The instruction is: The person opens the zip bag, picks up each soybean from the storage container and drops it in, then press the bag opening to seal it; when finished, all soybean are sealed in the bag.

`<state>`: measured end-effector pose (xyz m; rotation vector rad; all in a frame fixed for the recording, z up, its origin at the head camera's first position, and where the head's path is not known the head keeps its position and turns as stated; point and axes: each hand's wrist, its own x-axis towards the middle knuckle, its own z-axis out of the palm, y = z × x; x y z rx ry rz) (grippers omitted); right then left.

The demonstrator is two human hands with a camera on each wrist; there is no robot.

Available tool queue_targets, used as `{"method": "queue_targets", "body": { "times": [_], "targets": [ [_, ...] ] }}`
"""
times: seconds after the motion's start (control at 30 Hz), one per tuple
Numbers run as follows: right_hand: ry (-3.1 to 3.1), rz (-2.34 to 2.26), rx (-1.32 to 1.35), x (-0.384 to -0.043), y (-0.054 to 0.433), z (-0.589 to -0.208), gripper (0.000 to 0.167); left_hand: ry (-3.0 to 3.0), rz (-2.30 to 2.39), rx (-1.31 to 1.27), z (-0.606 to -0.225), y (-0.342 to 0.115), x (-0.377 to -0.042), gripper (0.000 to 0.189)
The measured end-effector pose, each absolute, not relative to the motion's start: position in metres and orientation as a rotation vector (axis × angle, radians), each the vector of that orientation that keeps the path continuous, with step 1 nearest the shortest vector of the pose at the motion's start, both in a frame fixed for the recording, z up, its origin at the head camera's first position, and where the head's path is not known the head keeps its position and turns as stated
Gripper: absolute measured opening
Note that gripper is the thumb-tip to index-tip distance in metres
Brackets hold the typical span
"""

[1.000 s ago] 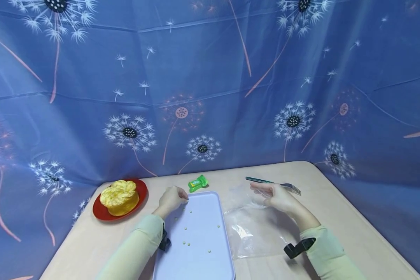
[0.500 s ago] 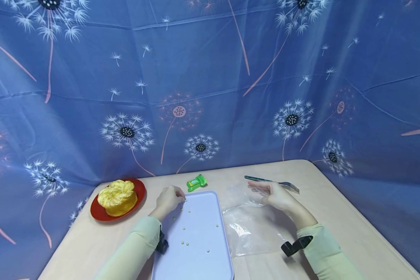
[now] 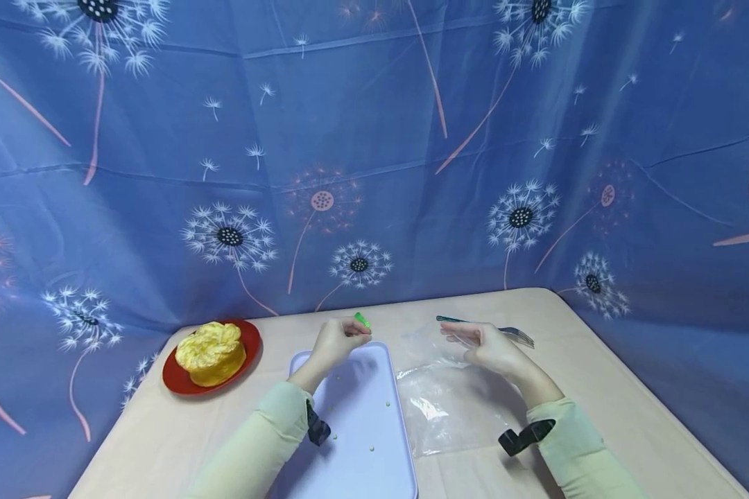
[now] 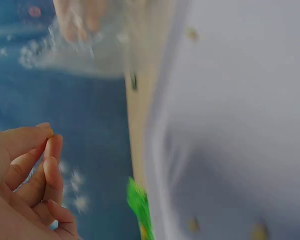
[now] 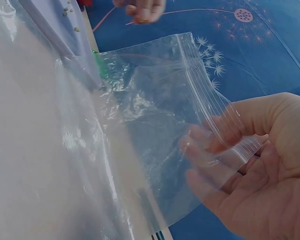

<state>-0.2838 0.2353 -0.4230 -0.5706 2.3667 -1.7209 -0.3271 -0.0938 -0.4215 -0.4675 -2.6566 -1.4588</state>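
My left hand (image 3: 336,341) is raised over the far end of the pale lilac tray (image 3: 368,478). Its thumb and forefinger pinch a small yellowish bean (image 4: 50,133), seen in the left wrist view. Several similar beans (image 3: 371,449) lie scattered on the tray, some hidden by the left arm. To the right, my right hand (image 3: 499,353) holds the zip edge of a clear zip-lock bag (image 5: 150,100), thumb on one side and fingers on the other. The bag's lower part (image 3: 449,416) lies on the table, beside the tray.
A red plate (image 3: 252,339) with a yellow bread-like cake (image 3: 215,360) stands at the far left. Behind my left hand, a green packet (image 3: 362,321) is mostly covered. A fork (image 3: 517,335) lies beyond my right hand. A blue dandelion-print curtain (image 3: 412,208) hangs behind the table.
My left hand has lifted from the tray's far left corner and moved right with the bean, now covering part of the green packet. My right hand stays about where it was.
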Motion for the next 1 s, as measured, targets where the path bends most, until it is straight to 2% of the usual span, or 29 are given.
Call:
{"method": "queue_targets", "body": {
  "times": [0.33, 0.53, 0.77, 1.0],
  "targets": [
    [2.408, -1.714, -0.578, -0.283, 0.236, -0.425, 0.073, -2.572, -1.531, -0.677, -0.401, -0.031, -0.311, 0.004],
    [2.416, -1.689, -0.579, -0.282, 0.235, -0.424, 0.074, -2.602, -1.411, -0.739, -0.398, -0.006, -0.311, 0.004],
    [2.378, -1.714, -0.568, -0.282, 0.232, -0.426, 0.076, -2.624, -1.249, -0.813, -0.403, 0.004, -0.317, 0.004],
    [2.388, -1.702, -0.526, -0.282, 0.232, -0.422, 0.076, -2.621, -1.354, -0.778, -0.404, 0.001, -0.320, 0.008]
  ]
}}
